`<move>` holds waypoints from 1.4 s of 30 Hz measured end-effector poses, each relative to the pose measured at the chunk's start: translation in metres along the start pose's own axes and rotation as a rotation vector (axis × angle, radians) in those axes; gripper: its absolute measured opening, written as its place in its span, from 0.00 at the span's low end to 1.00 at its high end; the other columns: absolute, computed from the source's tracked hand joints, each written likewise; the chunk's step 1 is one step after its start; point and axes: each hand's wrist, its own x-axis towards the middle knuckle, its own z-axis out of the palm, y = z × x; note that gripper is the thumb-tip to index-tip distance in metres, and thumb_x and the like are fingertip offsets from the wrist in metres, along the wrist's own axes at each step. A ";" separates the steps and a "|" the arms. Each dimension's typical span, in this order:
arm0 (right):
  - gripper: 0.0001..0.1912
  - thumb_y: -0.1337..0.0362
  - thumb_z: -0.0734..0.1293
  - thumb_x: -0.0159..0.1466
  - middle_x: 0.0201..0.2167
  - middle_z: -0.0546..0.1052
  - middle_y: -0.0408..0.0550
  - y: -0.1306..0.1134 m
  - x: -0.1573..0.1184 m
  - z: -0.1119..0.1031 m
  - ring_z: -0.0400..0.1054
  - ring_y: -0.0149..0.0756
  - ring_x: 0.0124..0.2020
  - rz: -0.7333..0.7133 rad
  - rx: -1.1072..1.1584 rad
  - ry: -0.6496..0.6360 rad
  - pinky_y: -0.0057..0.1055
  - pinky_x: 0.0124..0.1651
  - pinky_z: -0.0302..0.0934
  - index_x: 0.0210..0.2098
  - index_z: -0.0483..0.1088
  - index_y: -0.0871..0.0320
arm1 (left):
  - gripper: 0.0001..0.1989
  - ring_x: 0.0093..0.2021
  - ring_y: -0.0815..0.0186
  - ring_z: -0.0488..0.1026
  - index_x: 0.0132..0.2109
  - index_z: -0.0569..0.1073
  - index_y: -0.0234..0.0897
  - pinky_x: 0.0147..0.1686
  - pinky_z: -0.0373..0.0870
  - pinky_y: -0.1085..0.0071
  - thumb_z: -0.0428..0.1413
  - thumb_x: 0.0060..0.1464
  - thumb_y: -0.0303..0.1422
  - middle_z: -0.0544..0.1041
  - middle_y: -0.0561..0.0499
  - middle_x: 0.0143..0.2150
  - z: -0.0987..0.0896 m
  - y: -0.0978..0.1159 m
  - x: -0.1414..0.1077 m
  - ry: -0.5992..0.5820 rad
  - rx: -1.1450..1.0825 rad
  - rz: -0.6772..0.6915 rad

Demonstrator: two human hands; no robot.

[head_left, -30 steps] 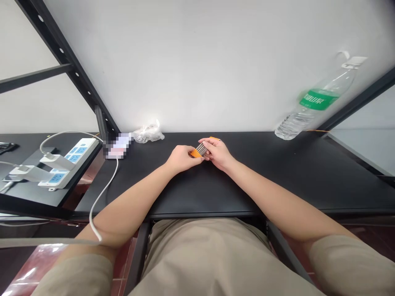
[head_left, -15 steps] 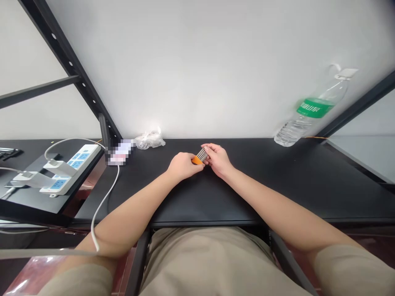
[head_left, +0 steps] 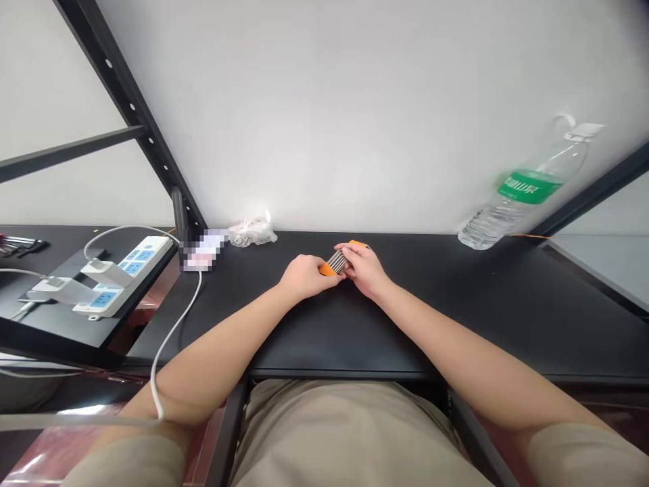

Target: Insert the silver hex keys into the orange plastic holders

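Observation:
Over the middle of the black table [head_left: 430, 318], both hands come together on an orange-ended bundle of thin metal rods [head_left: 337, 260]. My left hand [head_left: 304, 276] closes around its near orange end, thumb along the side. On the other side, my right hand [head_left: 368, 270] pinches the rods with its fingertips. A second orange piece [head_left: 359, 243] shows above the right fingers; whether it joins the same bundle is hidden by the hand. The exact kind of tool is too small to make out.
A clear plastic bottle [head_left: 530, 186] with a green label leans against the white wall at right. A knotted plastic bag [head_left: 252, 230] lies at the back left. A white power strip [head_left: 126, 274] with chargers sits left, its white cable [head_left: 170, 338] crossing near my left forearm.
The view has shifted slightly, so everything sits a little further right. The right fingers have shifted on the bundle, and an orange piece now shows above them.

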 end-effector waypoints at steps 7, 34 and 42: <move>0.17 0.48 0.72 0.63 0.25 0.65 0.41 0.002 0.002 0.004 0.53 0.29 0.20 -0.079 -0.024 0.050 0.31 0.22 0.49 0.43 0.74 0.52 | 0.23 0.25 0.64 0.70 0.25 0.70 0.40 0.22 0.59 0.69 0.65 0.47 0.53 0.75 0.50 0.25 -0.003 0.002 0.000 0.013 -0.020 0.007; 0.16 0.47 0.67 0.67 0.27 0.72 0.46 -0.004 0.001 0.004 0.64 0.39 0.27 -0.169 -0.174 0.195 0.34 0.25 0.57 0.43 0.73 0.51 | 0.19 0.28 0.59 0.73 0.27 0.73 0.40 0.28 0.62 0.66 0.63 0.49 0.51 0.76 0.48 0.27 0.004 0.019 -0.005 0.066 0.059 0.048; 0.17 0.47 0.69 0.65 0.20 0.67 0.40 0.003 0.027 -0.025 0.54 0.28 0.15 -0.084 -0.166 0.198 0.29 0.16 0.51 0.37 0.70 0.55 | 0.22 0.25 0.60 0.71 0.24 0.73 0.39 0.25 0.61 0.66 0.63 0.49 0.53 0.76 0.46 0.25 -0.004 0.013 -0.004 -0.056 0.048 -0.048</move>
